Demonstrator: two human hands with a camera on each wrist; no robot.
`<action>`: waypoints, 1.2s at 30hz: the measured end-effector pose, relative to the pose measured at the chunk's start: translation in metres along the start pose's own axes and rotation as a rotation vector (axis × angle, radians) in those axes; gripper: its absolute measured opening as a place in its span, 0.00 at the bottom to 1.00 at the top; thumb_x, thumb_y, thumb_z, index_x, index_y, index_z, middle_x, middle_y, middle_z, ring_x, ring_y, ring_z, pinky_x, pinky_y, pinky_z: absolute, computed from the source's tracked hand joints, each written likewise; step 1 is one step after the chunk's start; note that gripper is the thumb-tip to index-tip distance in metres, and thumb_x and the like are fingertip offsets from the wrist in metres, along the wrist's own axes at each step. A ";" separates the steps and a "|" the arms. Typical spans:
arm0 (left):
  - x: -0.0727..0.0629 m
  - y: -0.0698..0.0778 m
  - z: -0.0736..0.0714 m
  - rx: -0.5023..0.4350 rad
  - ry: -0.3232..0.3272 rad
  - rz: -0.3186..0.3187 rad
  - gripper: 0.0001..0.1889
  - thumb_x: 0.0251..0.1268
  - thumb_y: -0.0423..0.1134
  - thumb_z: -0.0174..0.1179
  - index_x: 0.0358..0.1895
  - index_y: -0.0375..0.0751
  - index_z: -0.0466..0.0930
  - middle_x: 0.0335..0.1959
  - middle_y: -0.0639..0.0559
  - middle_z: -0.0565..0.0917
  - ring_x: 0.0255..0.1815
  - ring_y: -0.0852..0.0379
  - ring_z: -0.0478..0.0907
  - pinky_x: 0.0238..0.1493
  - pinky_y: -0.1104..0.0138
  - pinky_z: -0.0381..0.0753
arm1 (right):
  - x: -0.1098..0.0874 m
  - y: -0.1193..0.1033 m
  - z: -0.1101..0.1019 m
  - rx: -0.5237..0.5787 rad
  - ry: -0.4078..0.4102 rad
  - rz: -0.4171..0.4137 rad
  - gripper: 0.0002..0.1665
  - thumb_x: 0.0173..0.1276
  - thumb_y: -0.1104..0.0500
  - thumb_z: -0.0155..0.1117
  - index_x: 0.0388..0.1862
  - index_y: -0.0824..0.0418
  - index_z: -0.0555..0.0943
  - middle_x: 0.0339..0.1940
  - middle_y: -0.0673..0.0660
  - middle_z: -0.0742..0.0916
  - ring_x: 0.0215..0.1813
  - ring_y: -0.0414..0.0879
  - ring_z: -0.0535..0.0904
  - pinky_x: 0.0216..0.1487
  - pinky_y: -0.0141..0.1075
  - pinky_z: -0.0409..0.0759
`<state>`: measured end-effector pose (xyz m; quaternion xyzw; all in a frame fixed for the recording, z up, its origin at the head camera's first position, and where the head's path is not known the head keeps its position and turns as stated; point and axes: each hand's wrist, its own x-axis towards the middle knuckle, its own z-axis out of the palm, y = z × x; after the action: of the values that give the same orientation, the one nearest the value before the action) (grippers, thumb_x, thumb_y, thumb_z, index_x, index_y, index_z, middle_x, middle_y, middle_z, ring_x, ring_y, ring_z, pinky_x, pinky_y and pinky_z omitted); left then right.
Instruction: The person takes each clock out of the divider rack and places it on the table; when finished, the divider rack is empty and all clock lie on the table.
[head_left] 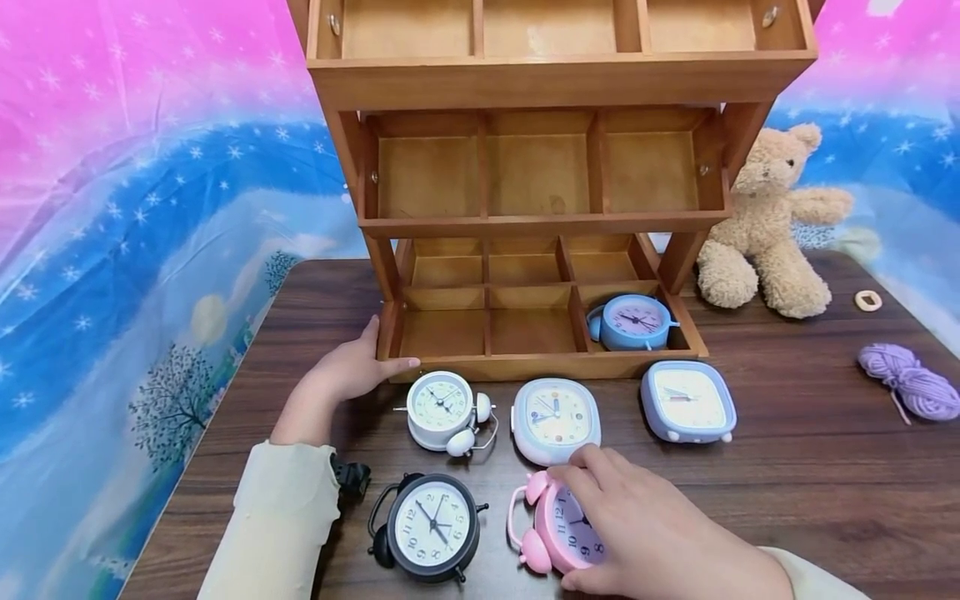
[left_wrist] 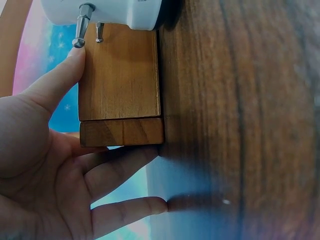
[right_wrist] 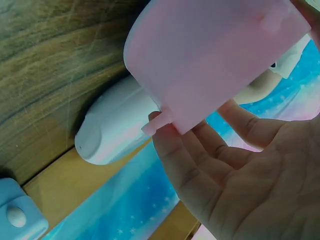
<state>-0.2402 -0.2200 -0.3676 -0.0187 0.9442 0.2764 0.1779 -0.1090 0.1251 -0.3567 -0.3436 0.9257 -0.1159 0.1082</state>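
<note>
My right hand (head_left: 637, 525) holds a pink twin-bell alarm clock (head_left: 542, 533) by its edge, fingers at the top and thumb at the bottom. In the right wrist view, the fingertips touch the pink alarm clock (right_wrist: 210, 55) near one small foot. At the front left corner of the wooden shelf (head_left: 525, 367), my left hand (head_left: 348, 367) rests with its thumb along the front and its straight fingers by the side. Near that thumb lies a white twin-bell alarm clock (head_left: 440, 410). A black twin-bell alarm clock (head_left: 433, 527) lies left of the pink one.
A white-and-blue clock (head_left: 557, 421) and a periwinkle square clock (head_left: 688, 402) lie before the shelf. One blue alarm clock (head_left: 636, 322) sits in its bottom right front compartment. A teddy bear (head_left: 772, 225), purple yarn (head_left: 911, 383) and a small wooden ring (head_left: 867, 301) are to the right.
</note>
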 end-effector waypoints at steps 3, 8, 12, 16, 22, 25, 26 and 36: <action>0.000 0.000 0.000 -0.002 0.000 0.003 0.56 0.69 0.64 0.55 0.79 0.33 0.28 0.76 0.26 0.50 0.74 0.29 0.53 0.70 0.40 0.56 | 0.001 0.001 0.004 -0.028 0.026 0.001 0.50 0.53 0.27 0.70 0.67 0.54 0.73 0.51 0.46 0.75 0.50 0.41 0.71 0.50 0.43 0.78; 0.001 -0.001 0.001 -0.005 -0.003 0.003 0.56 0.69 0.64 0.55 0.79 0.33 0.28 0.77 0.26 0.50 0.75 0.29 0.53 0.71 0.40 0.56 | 0.005 0.003 0.009 -0.069 0.049 0.021 0.51 0.49 0.26 0.72 0.64 0.56 0.76 0.51 0.49 0.76 0.51 0.42 0.71 0.52 0.44 0.78; 0.002 -0.001 0.001 0.000 0.001 0.005 0.56 0.69 0.64 0.54 0.79 0.33 0.28 0.76 0.26 0.50 0.75 0.29 0.53 0.71 0.40 0.56 | 0.006 0.004 0.010 -0.054 0.041 0.037 0.52 0.48 0.26 0.73 0.64 0.56 0.76 0.52 0.49 0.76 0.51 0.42 0.70 0.51 0.44 0.78; 0.002 -0.001 0.001 0.005 0.008 0.002 0.56 0.69 0.64 0.54 0.79 0.33 0.28 0.76 0.26 0.50 0.75 0.29 0.53 0.71 0.40 0.56 | 0.006 0.005 0.011 -0.044 0.041 0.036 0.51 0.49 0.27 0.73 0.65 0.56 0.76 0.52 0.49 0.76 0.52 0.42 0.71 0.52 0.44 0.78; 0.002 -0.003 0.002 0.006 0.008 0.003 0.56 0.69 0.64 0.54 0.79 0.33 0.28 0.76 0.26 0.50 0.75 0.29 0.53 0.71 0.40 0.56 | 0.005 0.006 0.013 -0.042 0.042 0.027 0.51 0.49 0.26 0.72 0.65 0.56 0.76 0.52 0.49 0.76 0.51 0.42 0.71 0.52 0.45 0.78; 0.003 -0.003 0.003 0.008 0.010 0.005 0.55 0.70 0.64 0.54 0.79 0.33 0.28 0.76 0.26 0.50 0.75 0.29 0.53 0.71 0.40 0.56 | 0.004 0.007 0.014 -0.034 0.047 0.022 0.52 0.50 0.25 0.71 0.65 0.55 0.76 0.52 0.49 0.75 0.52 0.42 0.70 0.53 0.45 0.77; 0.002 -0.003 0.003 0.009 0.013 0.006 0.55 0.70 0.64 0.54 0.79 0.32 0.28 0.76 0.26 0.50 0.75 0.29 0.53 0.71 0.40 0.56 | 0.004 0.007 0.014 -0.029 0.047 0.021 0.52 0.50 0.24 0.70 0.66 0.55 0.76 0.52 0.48 0.75 0.52 0.42 0.70 0.54 0.45 0.77; 0.000 0.000 0.003 -0.013 0.027 -0.001 0.56 0.68 0.63 0.56 0.79 0.32 0.30 0.76 0.25 0.51 0.74 0.29 0.54 0.71 0.40 0.56 | 0.000 0.008 0.013 -0.035 0.089 0.026 0.52 0.51 0.18 0.60 0.69 0.45 0.74 0.52 0.48 0.73 0.48 0.42 0.70 0.50 0.45 0.75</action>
<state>-0.2391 -0.2184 -0.3705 -0.0241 0.9448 0.2822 0.1650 -0.1102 0.1293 -0.3716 -0.3279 0.9358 -0.1133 0.0623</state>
